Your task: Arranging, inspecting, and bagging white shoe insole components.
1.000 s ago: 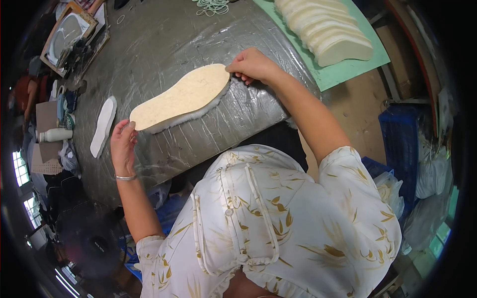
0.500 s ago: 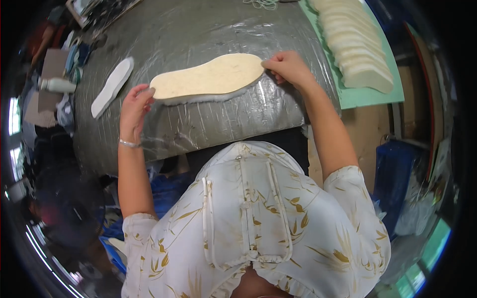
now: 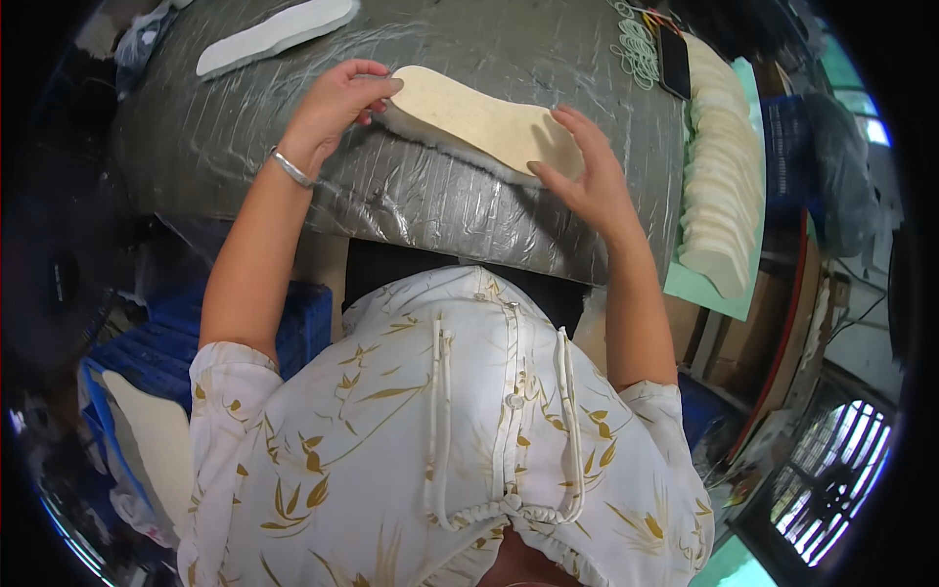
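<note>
A cream insole [image 3: 469,108] with grey fleece along its underside lies slantwise in front of me, its right end nearer to me. My left hand [image 3: 337,106] pinches its left tip, thumb on top and fingers at the edge. Around the right end, my right hand [image 3: 585,176] is spread, its thumb at the near edge and its fingers at the far edge. The shadow of this hand falls on the insole. Farther left lies a second white insole [image 3: 279,37] with a fleecy edge.
Shiny plastic film covers the grey work table [image 3: 235,147]. A long row of overlapping cream insoles [image 3: 724,186] rests on a green board [image 3: 729,301] at the right. Beyond my right hand are a dark phone [image 3: 673,61] and coiled pale cord [image 3: 636,49]. Blue crates [image 3: 303,323] stand at lower left.
My right hand has gone from pinching the insole's right tip to spreading around that end. The insole has turned, its right end now nearer me. The whole view has shifted.
</note>
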The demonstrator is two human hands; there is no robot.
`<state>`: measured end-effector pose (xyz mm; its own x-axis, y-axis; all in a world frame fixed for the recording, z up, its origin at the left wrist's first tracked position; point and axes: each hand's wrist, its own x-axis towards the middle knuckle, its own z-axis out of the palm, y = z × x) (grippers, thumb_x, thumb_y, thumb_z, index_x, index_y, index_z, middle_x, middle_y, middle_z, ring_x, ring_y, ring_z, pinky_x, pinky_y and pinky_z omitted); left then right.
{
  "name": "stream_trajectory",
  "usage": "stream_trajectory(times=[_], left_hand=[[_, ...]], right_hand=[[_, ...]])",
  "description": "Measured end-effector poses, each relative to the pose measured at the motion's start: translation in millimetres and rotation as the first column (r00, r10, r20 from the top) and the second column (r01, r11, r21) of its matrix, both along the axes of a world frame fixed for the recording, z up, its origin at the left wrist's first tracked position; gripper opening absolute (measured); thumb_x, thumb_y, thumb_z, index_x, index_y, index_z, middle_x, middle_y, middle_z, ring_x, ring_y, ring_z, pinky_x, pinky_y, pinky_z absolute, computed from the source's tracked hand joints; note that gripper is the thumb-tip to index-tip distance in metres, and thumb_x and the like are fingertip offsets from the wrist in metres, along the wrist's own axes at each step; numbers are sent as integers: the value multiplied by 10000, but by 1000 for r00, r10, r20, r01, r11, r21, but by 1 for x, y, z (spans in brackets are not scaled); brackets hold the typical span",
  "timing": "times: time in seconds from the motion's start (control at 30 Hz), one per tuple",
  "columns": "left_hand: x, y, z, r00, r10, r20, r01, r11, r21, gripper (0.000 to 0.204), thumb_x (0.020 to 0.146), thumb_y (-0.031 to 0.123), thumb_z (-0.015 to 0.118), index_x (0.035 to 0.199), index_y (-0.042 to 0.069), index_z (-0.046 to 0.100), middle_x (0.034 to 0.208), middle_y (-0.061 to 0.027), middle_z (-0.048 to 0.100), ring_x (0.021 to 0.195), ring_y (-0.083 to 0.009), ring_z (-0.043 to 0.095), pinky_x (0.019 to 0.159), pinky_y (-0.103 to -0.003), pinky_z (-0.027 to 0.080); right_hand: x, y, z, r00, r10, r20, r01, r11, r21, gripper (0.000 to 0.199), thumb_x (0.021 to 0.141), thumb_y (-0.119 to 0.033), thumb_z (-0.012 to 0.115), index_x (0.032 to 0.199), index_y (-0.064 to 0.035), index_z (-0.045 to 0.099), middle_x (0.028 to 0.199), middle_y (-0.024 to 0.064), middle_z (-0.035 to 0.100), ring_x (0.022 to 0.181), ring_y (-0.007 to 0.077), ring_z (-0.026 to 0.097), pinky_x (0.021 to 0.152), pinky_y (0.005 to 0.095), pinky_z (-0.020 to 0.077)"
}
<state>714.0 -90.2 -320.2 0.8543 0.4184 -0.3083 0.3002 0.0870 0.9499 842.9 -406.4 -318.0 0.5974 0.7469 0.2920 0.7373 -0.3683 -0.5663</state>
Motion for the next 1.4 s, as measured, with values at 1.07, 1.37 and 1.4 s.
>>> stream_trajectory(times=[1.07,1.37,1.4], left_hand=[[0,8,-41,999,37,30,-38,999,32,451,804,214,811,1143,19,587,814,-17,690,640,-56,590,490,-209,395],[0,9,-43,999,35,32,-36,998,45,419,819,216,801,1127,19,598,809,-17,685,629,-56,578,487,-207,397],[-1,9,-44,999,34,37,-36,999,40,416,819,211,801,1127,17,598,804,-17,683,627,-57,575,487,-208,398]], right_hand=[[-2,78,-4,980,188,-70,-201,895,-398,902,740,-309,848,1467,-47,385,1343,207,554,1283,367,501,1130,500,316],[-3,78,-2,980,197,-23,-189,893,-408,860,736,-279,850,1445,-46,422,1332,205,568,1265,376,518,1105,483,353],[-4,79,-1,980,200,-5,-186,900,-395,830,728,-236,855,1421,-28,450,1319,217,580,1240,391,537,1073,451,397]])
